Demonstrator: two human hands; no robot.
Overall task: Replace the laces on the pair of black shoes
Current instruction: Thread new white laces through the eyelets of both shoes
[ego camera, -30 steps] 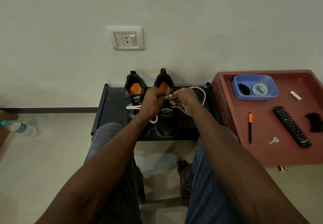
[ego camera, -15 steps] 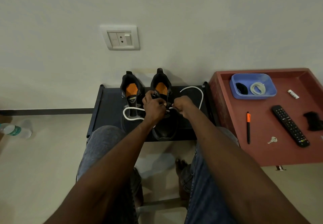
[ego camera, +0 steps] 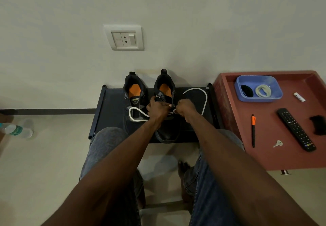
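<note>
Now both black shoes stand side by side on the dark low rack [ego camera: 112,109] against the wall. Left hand [ego camera: 157,109] grips the right-hand shoe [ego camera: 165,91] at its tongue, fingers curled round it. Right hand [ego camera: 184,108] appears to pinch the white lace [ego camera: 204,100] at the eyelets; its loops trail over the left-hand shoe [ego camera: 134,93] and across the rack.

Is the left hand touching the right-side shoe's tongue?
Touching. The head view shows the left hand with its fingers curled over the tongue of the right-side shoe, no gap between them.
</note>
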